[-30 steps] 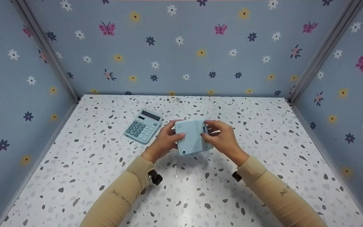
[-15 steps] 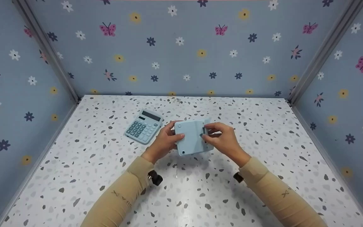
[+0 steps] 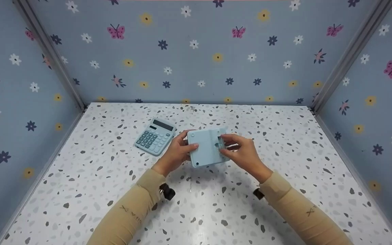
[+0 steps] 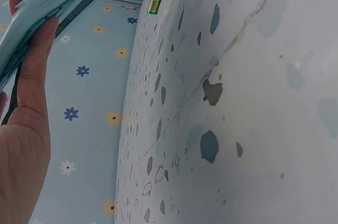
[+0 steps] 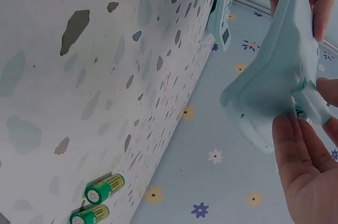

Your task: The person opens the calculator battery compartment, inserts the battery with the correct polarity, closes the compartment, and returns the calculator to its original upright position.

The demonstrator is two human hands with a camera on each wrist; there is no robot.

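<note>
A light blue calculator (image 3: pixel 204 148) is held up off the table, its back toward the head camera. My left hand (image 3: pixel 177 151) grips its left end, thumb on the back and fingers behind, with keys and display turned away. My right hand (image 3: pixel 243 151) is at the other end and pinches the small battery cover (image 5: pixel 312 103), which stands tilted out of the battery compartment (image 5: pixel 300 113). Other right fingers touch the calculator's edge in the right wrist view. What lies inside the compartment is mostly hidden.
A second light blue calculator (image 3: pixel 156 136) lies face up on the speckled table (image 3: pixel 114 177), left of the hands. Two green batteries (image 5: pixel 104 188) lie on the table in the right wrist view. Flower-patterned panels (image 3: pixel 196 68) enclose the back and sides.
My right hand has shifted slightly right and down, and the battery cover has come up, uncovering part of the compartment. My left hand holds the calculator almost still.
</note>
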